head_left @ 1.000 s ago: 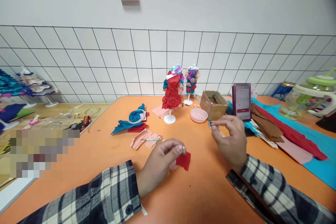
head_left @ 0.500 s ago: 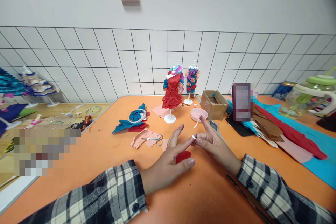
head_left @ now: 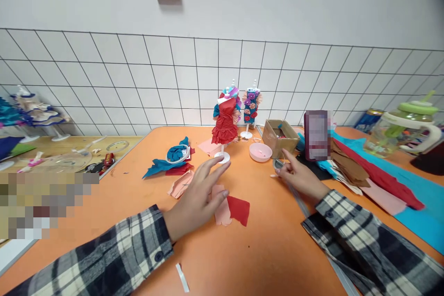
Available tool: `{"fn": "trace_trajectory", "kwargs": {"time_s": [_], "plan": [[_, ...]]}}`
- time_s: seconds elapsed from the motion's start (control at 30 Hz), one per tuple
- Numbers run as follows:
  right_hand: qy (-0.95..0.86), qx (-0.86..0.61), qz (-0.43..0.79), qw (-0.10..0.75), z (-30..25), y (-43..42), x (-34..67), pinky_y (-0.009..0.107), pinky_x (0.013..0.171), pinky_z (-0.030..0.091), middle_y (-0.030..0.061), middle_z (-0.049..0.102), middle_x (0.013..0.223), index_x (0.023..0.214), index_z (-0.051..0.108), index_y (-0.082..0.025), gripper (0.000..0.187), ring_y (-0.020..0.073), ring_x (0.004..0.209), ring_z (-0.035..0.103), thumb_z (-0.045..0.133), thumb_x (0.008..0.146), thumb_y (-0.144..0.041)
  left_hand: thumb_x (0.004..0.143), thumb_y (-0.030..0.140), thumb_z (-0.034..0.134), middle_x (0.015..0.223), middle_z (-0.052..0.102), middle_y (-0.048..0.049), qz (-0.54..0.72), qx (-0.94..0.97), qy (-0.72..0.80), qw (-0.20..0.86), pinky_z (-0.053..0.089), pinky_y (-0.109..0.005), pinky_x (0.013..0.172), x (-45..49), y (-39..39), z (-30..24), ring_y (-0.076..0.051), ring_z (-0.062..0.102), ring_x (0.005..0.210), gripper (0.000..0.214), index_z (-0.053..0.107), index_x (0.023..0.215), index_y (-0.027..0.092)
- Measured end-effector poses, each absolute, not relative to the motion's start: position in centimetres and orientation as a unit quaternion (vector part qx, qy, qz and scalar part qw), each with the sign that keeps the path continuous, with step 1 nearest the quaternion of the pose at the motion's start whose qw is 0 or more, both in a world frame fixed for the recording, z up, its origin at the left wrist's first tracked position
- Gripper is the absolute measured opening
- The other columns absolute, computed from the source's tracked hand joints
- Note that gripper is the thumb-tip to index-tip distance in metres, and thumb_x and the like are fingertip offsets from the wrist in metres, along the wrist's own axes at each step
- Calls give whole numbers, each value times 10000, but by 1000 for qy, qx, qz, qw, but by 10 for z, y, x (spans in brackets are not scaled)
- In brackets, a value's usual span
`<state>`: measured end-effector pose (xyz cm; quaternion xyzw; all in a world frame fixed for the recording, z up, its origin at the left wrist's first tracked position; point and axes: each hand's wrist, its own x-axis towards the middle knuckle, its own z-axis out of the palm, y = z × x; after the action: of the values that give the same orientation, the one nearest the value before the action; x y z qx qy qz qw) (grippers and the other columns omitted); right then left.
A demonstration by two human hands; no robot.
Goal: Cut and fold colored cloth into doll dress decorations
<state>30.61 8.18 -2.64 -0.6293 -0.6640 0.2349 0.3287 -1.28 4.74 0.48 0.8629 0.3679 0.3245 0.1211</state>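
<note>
My left hand is open, its fingers stretched forward above a pink paper piece and pointing towards the white base of a small mannequin in a red paper dress. A red paper piece and a pink one lie flat just right of its thumb. My right hand rests on the orange table with its index finger raised. Its thumb and other fingers pinch a small white strip beside the end of a metal ruler.
A second dressed mannequin, a pink bowl, a cardboard box and an upright phone stand behind my hands. A tape ring on blue paper lies at left. Crepe sheets and a jug lie at right. A white strip is near my left sleeve.
My left hand let go of the red piece, which now lies flat, and reached forward with open fingers. My right hand drew back to the right, to the ruler's end.
</note>
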Motion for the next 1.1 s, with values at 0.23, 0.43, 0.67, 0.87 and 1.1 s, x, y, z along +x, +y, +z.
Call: {"fn": "trace_trajectory", "kwargs": {"time_s": [0.23,0.43,0.67,0.87,1.1], "plan": [[-654,-729,117,163,-34,93,330,282,566,366,56,671,800,1469,221,-134,812,230,717,629,585,774,-345,919,275,483,1311,499,-75,416,812,398,95,325,-431,1069,-41,68,-1,-245,415,1256,374,465,1291,250],[-652,-743,109,105,-30,93,342,305,607,400,101,683,937,1469,224,-193,840,268,781,647,609,759,-422,916,241,484,1265,523,-71,399,828,376,118,372,-383,1020,-37,65,-7,-228,444,1206,328,523,1242,244],[-650,-739,120,132,-30,89,351,318,671,434,87,662,974,1414,335,-227,797,266,854,633,644,727,-487,919,210,471,1226,522,-71,383,847,359,79,368,-395,998,-40,67,-8,-225,451,1168,298,562,1201,243],[-653,-690,229,210,-31,85,347,279,571,393,13,603,722,1389,332,-135,683,202,691,588,521,813,-450,918,252,472,1217,543,-59,386,822,390,151,462,-373,920,-35,63,-7,-235,465,1160,287,571,1188,263],[-641,-677,270,241,-39,90,342,302,638,414,9,581,708,1298,431,-130,634,201,696,558,606,720,-323,908,314,490,1223,543,-63,392,774,431,247,545,-274,686,-29,59,-9,-243,481,1144,300,560,1196,272]]}}
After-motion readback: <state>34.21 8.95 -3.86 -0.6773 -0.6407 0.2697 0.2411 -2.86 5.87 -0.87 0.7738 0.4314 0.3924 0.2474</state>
